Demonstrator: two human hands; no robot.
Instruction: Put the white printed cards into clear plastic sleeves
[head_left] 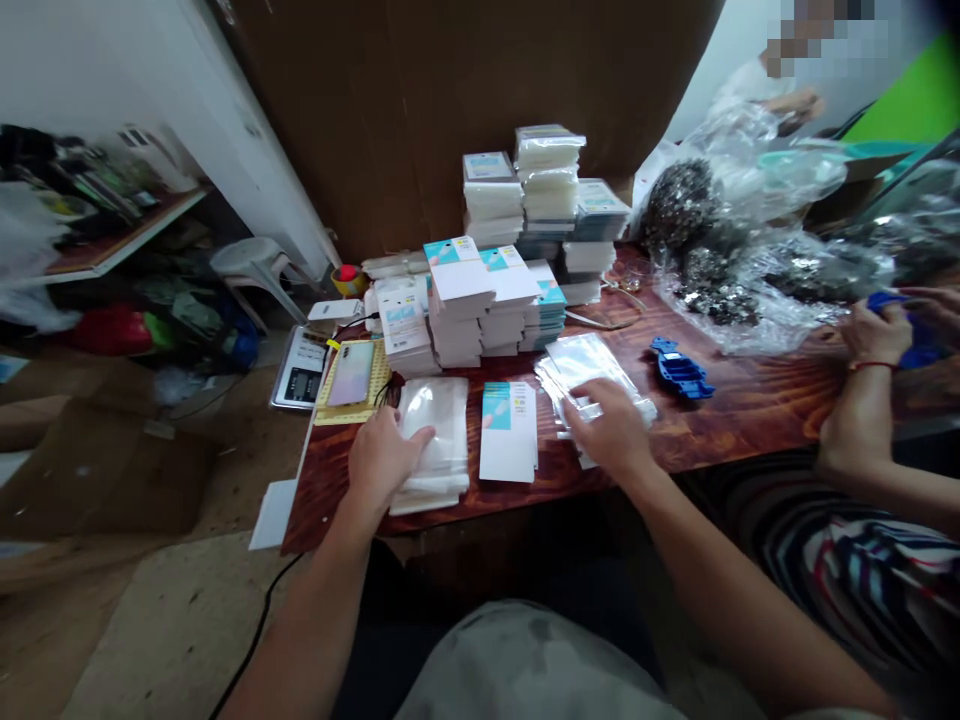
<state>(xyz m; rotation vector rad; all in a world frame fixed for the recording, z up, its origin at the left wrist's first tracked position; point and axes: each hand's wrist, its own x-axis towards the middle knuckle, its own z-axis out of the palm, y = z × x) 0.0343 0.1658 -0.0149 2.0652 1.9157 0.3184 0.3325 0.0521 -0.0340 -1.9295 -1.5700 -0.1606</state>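
My left hand (381,458) lies at the left edge of a stack of clear plastic bags (439,440), its thumb stretched over the top bag and apart from the curled fingers. Over a pile of shiny bagged cards (589,365) rests my right hand (613,432), thumb and fingers spread; its fingertips touch or hover just above the pile, I cannot tell which. Between the hands, a small stack of white-and-blue printed cards (508,435) lies flat on the brown wooden table (757,415).
Tall stacks of printed cards (461,285) and bagged packs (551,185) stand at the back. A phone (351,372) lies at left. To the right are a blue plastic part (681,370), bags of dark metallic pieces (720,285) and a co-worker's hands (877,335) holding something blue.
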